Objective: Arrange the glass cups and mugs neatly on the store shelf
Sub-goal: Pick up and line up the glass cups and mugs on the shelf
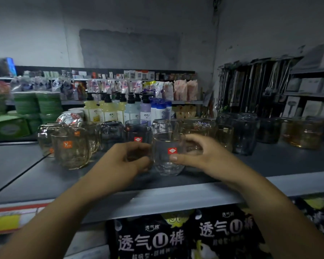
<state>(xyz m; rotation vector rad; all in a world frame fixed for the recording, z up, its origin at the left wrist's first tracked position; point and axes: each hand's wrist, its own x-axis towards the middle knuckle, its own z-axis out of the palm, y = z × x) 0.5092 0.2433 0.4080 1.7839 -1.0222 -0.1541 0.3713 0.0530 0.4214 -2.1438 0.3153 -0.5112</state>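
On the shelf, right hand fingers pinch a clear cup; left hand fingers' hold is unclear.

Two bare forearms enter from the lower left and lower right of the frame, ending in the left hand and right hand; the right thumbnail is short and plain.

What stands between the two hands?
A clear glass cup with a red diamond sticker stands between the left hand and the right hand, in the head view.
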